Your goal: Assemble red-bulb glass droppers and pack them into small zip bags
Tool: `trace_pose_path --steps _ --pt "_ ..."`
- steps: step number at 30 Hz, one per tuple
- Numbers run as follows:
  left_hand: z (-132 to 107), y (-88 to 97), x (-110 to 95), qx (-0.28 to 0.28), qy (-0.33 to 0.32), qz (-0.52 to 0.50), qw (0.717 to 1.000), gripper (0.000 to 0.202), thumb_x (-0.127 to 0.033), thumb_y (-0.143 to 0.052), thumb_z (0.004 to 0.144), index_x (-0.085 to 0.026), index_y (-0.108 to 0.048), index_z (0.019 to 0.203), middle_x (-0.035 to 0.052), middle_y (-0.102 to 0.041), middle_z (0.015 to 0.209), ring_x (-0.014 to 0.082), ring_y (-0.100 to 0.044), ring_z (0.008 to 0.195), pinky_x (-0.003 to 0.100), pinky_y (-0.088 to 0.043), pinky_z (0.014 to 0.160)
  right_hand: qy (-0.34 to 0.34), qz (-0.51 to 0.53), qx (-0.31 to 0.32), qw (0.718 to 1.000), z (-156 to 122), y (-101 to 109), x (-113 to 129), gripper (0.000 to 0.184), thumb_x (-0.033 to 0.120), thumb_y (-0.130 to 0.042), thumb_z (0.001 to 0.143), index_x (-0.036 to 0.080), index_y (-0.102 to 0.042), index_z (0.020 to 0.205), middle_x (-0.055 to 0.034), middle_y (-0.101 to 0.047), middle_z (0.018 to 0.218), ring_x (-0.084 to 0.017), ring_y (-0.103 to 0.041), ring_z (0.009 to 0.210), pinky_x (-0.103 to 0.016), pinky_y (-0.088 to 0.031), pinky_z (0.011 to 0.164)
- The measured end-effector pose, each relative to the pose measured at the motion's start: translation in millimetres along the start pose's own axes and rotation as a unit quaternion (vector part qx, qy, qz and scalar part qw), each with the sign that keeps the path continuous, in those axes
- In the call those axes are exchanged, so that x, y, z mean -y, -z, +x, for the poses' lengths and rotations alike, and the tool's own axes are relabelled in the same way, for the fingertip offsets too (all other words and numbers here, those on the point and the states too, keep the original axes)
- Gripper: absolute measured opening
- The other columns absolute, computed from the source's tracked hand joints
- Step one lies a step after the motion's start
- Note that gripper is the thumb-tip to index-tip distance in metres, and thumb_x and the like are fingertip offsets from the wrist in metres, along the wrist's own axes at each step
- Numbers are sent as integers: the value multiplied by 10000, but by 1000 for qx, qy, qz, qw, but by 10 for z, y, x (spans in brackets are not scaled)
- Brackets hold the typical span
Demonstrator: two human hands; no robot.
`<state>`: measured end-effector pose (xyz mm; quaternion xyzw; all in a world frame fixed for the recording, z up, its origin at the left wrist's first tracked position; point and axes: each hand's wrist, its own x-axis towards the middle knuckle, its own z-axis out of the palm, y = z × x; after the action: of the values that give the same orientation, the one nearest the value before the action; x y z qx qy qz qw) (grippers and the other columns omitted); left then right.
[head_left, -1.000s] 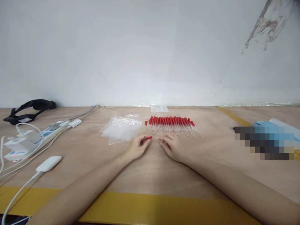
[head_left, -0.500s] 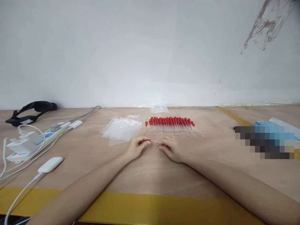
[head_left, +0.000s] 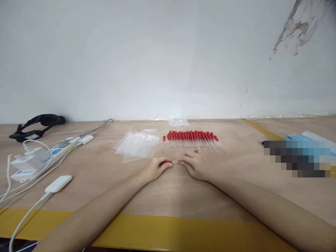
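My left hand [head_left: 154, 168] is closed around the red rubber bulb of a dropper [head_left: 168, 162]. Its thin clear tube runs level to the right, where the fingertips of my right hand [head_left: 196, 164] pinch its far end. Just beyond my hands lies a row of similar droppers [head_left: 193, 135], red bulbs toward the wall and clear tubes toward me. One single dropper [head_left: 163, 139] rests a little apart at the left of that row. Clear plastic zip bags [head_left: 139, 145] are fanned out in a loose pile to the left of it.
At left lie a white power strip [head_left: 59, 152] with chargers and cables, a white corded device [head_left: 58, 184] and a black headset strap [head_left: 39, 124]. Another clear bag [head_left: 179, 122] is near the wall. A blue packet [head_left: 299, 138], partly pixelated, lies at right. Yellow tape [head_left: 147, 231] edges the table.
My left hand has shifted slightly nearer and right. The dropper now lies level between my hands, with more of its red bulb showing. My right hand has barely moved.
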<state>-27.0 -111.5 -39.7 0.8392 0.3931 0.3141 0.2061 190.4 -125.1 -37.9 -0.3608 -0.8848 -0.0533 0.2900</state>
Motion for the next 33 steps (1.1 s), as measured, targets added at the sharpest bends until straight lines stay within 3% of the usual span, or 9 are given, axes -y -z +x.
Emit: trace_pose_path --steps 5,15,24,33 --pt "23 3 7 -68 15 -29 997 234 -350 -576 760 -157 -635 879 26 -669 789 132 -592 682 231 -460 642 -68 62 -27 995 16 -89 -3 173 245 -405 867 189 -567 883 -16 -621 827 -127 -530 749 -302 -270 734" --pt "-12 -27 -32 -47 19 -48 998 227 -345 -589 747 -142 -640 834 26 -672 742 121 -590 634 215 -466 590 -74 64 30 995 34 -22 51 220 235 -357 876 189 -565 823 -7 -631 770 -121 -512 678 -306 -252 722" --pt "-33 -33 -111 -16 14 -36 999 218 -345 -557 771 -149 -633 828 17 -661 732 117 -582 634 214 -468 595 -94 61 77 991 61 -72 68 293 242 -324 884 186 -567 730 16 -600 630 -98 -413 531 -301 -247 734" --pt "-30 -48 -40 -28 -26 -6 999 208 -337 -542 788 -159 -625 855 26 -661 795 128 -597 696 227 -473 644 -102 97 122 983 115 -34 93 316 259 -304 896 194 -583 761 12 -604 636 -108 -469 572 -323 -264 784"
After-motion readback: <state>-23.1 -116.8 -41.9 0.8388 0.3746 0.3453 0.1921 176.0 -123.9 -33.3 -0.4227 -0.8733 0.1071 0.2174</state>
